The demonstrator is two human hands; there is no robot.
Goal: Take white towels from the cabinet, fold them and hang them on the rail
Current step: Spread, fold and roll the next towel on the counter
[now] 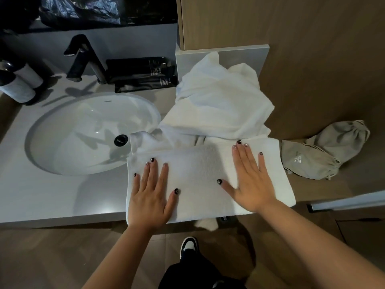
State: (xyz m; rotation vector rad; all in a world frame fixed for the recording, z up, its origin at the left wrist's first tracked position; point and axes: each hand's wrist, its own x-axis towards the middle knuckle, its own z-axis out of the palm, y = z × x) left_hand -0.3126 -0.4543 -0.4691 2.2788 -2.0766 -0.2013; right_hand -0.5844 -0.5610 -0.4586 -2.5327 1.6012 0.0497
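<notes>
One folded towel point(200, 180) lies on the worktop point(62, 197) at lower centre, pressed flat by the left hand point(151, 195) and right hand point(251, 180), fingers straight, no grip. A second towel point(220, 101) sits crumpled above it, probably unfolded; hanging is not yet done, and no rail is visible.

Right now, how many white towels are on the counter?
2, maybe more hidden: a folded towel under both hands at the counter's front edge, and a crumpled towel behind it against the wall.

A single head-worn wide-angle camera looks steeply down and forward from close above a pale grey stone vanity counter point(62, 195), with the oval white ceramic basin point(87, 134) at left, a brown wooden wall panel point(312, 49) at right, and brown floor tiles point(52, 257) below.
</notes>
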